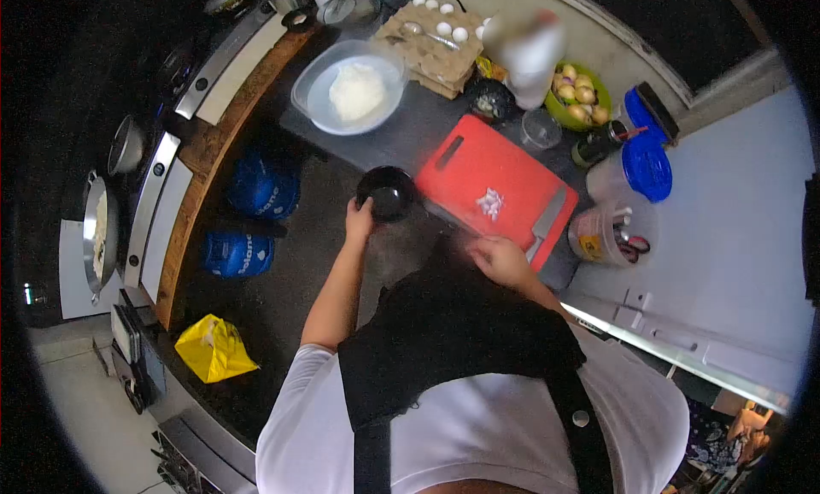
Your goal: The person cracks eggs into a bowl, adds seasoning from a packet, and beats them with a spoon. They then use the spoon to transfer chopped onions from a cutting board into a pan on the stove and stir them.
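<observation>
My left hand (360,216) grips the rim of a small black bowl (386,194), held out at the counter's edge beside the red cutting board (465,173). On the board lies a small heap of chopped whitish-pink pieces, which look like onion (489,204). A knife (549,216) rests along the board's right end. My right hand (502,260) is closed, fingers curled, near the board's lower edge and against the black apron (461,314). Whatever it may hold is hidden.
On the counter stand a plastic tub (305,94) of white powder, egg trays (427,54) with a spoon, a green bowl (605,97) of onions, and a utensil container (611,238). Blue gas cylinders (265,186) and a yellow bag (213,349) sit lower left. A pan (101,229) is far left.
</observation>
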### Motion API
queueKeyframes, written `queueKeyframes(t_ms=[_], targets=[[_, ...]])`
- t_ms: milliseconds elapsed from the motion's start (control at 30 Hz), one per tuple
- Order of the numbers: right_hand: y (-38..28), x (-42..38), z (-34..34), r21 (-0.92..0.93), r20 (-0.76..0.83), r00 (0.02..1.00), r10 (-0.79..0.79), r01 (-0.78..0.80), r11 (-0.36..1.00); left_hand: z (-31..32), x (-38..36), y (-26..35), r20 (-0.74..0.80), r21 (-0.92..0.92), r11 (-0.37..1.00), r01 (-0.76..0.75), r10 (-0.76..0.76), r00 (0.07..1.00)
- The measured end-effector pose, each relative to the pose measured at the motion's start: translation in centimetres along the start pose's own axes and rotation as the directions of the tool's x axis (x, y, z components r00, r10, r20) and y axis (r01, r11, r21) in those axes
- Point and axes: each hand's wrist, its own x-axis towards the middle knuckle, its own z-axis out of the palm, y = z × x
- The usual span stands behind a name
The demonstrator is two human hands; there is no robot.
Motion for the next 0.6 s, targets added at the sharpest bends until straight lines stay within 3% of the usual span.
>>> queueKeyframes(t_ms=[33,100,167,233,367,433,467,567,600], targets=[[1.0,1.1,0.1,-0.002,0.008,1.000,0.018,-0.018,1.000,0.9,1.4,0.7,-0.047,0.099,0.995,-0.016,0.021,0.999],[2.3,2.8,0.7,0.007,0.019,0.998,0.068,-0.068,0.998,1.5,7.1,-1.0,0.020,0.075,0.997,0.010,-0.012,1.000],[2.3,5.4,-0.1,0.072,0.003,0.998,0.065,-0.065,0.995,3.3,9.1,0.8,0.030,0.184,0.983,-0.004,-0.001,1.000],[2.9,6.7,-0.1,-0.045,0.065,0.993,0.099,-0.096,0.994,4.2,10.6,0.9,0.054,0.121,0.993,0.010,-0.017,0.998],[2.8,9.1,0.1,-0.039,0.040,0.989,0.141,-0.139,0.989,5.5,13.3,2.0,0.167,0.015,0.999,0.039,-0.040,0.985],[3.6,10.3,1.1,-0.109,0.060,0.992,0.115,-0.108,0.988,4.7,12.4,4.2,0.341,-0.028,0.977,0.210,-0.188,0.921],[4.0,10.9,1.3,-0.112,0.039,0.991,0.128,-0.123,0.986,3.7,13.2,3.8,0.359,-0.014,0.979,0.201,-0.183,0.915],[4.5,13.3,2.0,-0.027,-0.035,0.987,0.158,-0.159,0.987,-1.5,17.7,2.5,0.329,-0.406,0.841,0.358,-0.230,0.916],[4.4,14.1,2.6,0.081,-0.065,0.949,0.308,-0.303,0.950,-3.3,19.2,3.3,0.315,-0.413,0.853,0.320,-0.196,0.929]])
